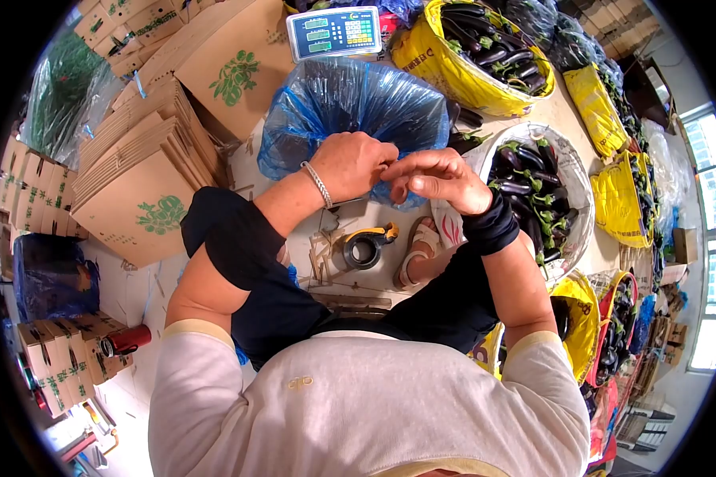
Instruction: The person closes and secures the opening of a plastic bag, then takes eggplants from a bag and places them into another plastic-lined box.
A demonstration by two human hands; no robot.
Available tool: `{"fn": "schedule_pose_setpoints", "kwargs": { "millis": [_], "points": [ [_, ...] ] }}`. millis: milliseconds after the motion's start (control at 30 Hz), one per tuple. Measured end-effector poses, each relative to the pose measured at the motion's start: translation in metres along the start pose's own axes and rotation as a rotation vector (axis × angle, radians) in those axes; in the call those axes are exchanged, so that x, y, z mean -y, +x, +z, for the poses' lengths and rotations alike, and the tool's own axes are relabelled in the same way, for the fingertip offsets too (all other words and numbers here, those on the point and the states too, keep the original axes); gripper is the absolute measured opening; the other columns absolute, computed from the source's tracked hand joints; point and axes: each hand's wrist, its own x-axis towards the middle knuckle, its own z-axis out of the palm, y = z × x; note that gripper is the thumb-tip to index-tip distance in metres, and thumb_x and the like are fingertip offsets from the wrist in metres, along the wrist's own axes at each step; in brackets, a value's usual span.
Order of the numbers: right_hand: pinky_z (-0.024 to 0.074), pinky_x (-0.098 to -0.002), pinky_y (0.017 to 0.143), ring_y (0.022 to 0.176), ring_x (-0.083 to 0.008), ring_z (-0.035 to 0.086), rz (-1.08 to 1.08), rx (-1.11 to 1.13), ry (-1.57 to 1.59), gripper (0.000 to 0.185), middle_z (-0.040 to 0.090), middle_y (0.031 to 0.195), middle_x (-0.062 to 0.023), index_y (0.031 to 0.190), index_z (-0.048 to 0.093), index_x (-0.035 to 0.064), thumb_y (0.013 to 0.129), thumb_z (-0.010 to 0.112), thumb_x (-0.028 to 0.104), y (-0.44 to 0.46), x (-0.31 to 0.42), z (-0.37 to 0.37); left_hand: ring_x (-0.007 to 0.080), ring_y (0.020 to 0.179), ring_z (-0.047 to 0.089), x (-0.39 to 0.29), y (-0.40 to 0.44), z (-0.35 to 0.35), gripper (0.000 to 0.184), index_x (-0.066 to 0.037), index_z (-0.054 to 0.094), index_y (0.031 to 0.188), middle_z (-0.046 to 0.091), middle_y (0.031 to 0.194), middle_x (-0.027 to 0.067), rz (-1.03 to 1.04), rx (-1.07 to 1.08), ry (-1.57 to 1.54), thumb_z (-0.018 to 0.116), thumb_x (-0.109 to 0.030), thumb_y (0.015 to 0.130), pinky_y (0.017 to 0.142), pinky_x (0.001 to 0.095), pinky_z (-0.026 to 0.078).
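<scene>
In front of me a blue plastic bag (310, 107) is spread wide over a container, its near edge hanging beneath my hands. My left hand (352, 165), with a braided bracelet at the wrist, is closed above that edge; whatever its fingers hold is hidden. Beside it, my right hand (444, 176) has its fingers loosely bent and the thumb apart, the fingertips close to the left hand. I see nothing held in it. A digital scale display (334, 33) stands just behind the bag. On the floor between my feet lies a black and yellow tape dispenser (366, 248).
Flattened cardboard boxes (147, 171) are stacked at left. A white-lined basket of eggplants (533, 191) stands at right, with a yellow-lined basket (422, 48) of eggplants beyond. More yellow bags (620, 203) line the right side. A red cylinder (127, 340) rests at lower left.
</scene>
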Motion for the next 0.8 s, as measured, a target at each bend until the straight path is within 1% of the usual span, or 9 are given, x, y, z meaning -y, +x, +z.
{"fn": "schedule_pose_setpoints", "kwargs": {
  "millis": [100, 200, 300, 500, 600, 700, 800],
  "points": [
    [0.0493, -0.0286, 0.082, 0.086, -0.0132, 0.063, 0.012, 0.0, -0.005, 0.029, 0.069, 0.091, -0.0074, 0.116, 0.066, -0.0012, 0.095, 0.061, 0.017, -0.0009, 0.0007, 0.0008, 0.0343, 0.066, 0.063, -0.0004, -0.0001, 0.0, 0.006, -0.012, 0.061, 0.073, 0.062, 0.066, 0.0113, 0.004, 0.012, -0.005, 0.063, -0.016, 0.076, 0.055, 0.0445, 0.047],
    [0.0493, -0.0285, 0.083, 0.086, -0.0129, 0.063, 0.037, 0.006, -0.015, 0.027, 0.069, 0.091, -0.0072, 0.115, 0.067, -0.0014, 0.094, 0.061, 0.016, -0.0007, 0.0008, 0.0009, 0.0332, 0.066, 0.063, -0.0016, 0.0005, -0.0003, 0.006, -0.013, 0.061, 0.073, 0.062, 0.065, 0.0102, 0.002, 0.064, 0.022, 0.063, -0.018, 0.076, 0.055, 0.0443, 0.048],
    [0.0492, -0.0284, 0.083, 0.086, -0.0128, 0.063, 0.05, 0.009, -0.014, 0.027, 0.069, 0.091, -0.007, 0.114, 0.067, -0.0013, 0.093, 0.062, 0.014, -0.0003, 0.0008, 0.0022, 0.0329, 0.066, 0.064, -0.0045, 0.0008, -0.0023, 0.01, -0.012, 0.061, 0.073, 0.062, 0.066, 0.0099, 0.015, 0.056, 0.073, 0.064, -0.022, 0.076, 0.056, 0.0441, 0.049],
    [0.049, -0.0283, 0.084, 0.087, -0.0127, 0.063, 0.04, 0.008, 0.002, 0.026, 0.069, 0.091, -0.0068, 0.115, 0.067, -0.0005, 0.093, 0.062, 0.012, 0.0006, -0.0012, 0.0036, 0.0333, 0.066, 0.063, -0.006, 0.0013, -0.0009, 0.02, -0.01, 0.058, 0.072, 0.061, 0.066, 0.0109, 0.032, -0.051, 0.111, 0.066, -0.028, 0.078, 0.056, 0.0441, 0.049],
    [0.049, -0.0283, 0.084, 0.087, -0.0127, 0.063, 0.04, 0.01, 0.005, 0.026, 0.069, 0.091, -0.0068, 0.114, 0.067, -0.0006, 0.093, 0.062, 0.013, 0.0005, -0.0012, 0.0039, 0.0327, 0.067, 0.064, -0.0085, 0.0011, -0.0005, 0.023, -0.009, 0.057, 0.072, 0.061, 0.066, 0.0109, 0.01, -0.068, 0.117, 0.065, -0.03, 0.079, 0.056, 0.044, 0.049],
    [0.0491, -0.0284, 0.083, 0.087, -0.013, 0.063, 0.04, 0.0, -0.014, 0.026, 0.069, 0.091, -0.0072, 0.113, 0.067, -0.0012, 0.093, 0.062, 0.013, -0.0003, 0.0024, 0.005, 0.0335, 0.068, 0.063, -0.0075, 0.001, 0.0008, 0.023, -0.009, 0.057, 0.074, 0.061, 0.068, 0.0113, -0.004, -0.079, 0.081, 0.064, -0.029, 0.081, 0.057, 0.044, 0.048],
    [0.0493, -0.0285, 0.081, 0.085, -0.0133, 0.063, 0.012, -0.052, 0.001, 0.026, 0.069, 0.09, -0.008, 0.112, 0.067, -0.0022, 0.093, 0.062, 0.014, -0.0034, 0.003, 0.0038, 0.0347, 0.069, 0.063, 0.0, 0.0024, 0.0042, 0.019, -0.009, 0.059, 0.077, 0.062, 0.07, 0.0117, 0.012, -0.086, -0.029, 0.063, -0.027, 0.083, 0.058, 0.0444, 0.048]
  ]
}}
